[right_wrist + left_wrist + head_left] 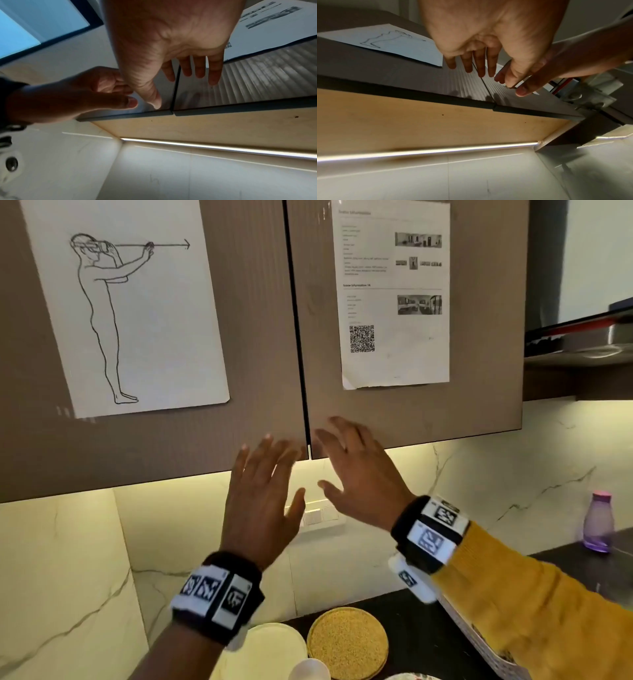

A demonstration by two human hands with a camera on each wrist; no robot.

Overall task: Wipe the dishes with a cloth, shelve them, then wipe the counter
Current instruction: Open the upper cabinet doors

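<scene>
Both hands are raised in front of the shut upper cabinet doors, at the seam point(307, 405) between them. My left hand point(270, 484) is open with fingers spread before the left door point(154, 450). My right hand point(346, 463) is open too, fingers spread over the right door's point(445, 416) lower corner. The wrist views show the left hand point(479, 65) and right hand point(193, 73) with straight fingers close to the ribbed door fronts; I cannot tell whether they touch. Neither hand holds anything. On the dark counter below lie a cream plate point(274, 645), a yellow speckled plate point(347, 642) and a white cup point(308, 669). No cloth is in view.
Two paper sheets are taped on the doors, a drawing point(137, 320) and a printed page point(394, 302). A range hood point(582, 344) juts out at the right. A purple bottle point(597, 525) stands on the counter, and a white basket point(479, 645) sits under my right forearm.
</scene>
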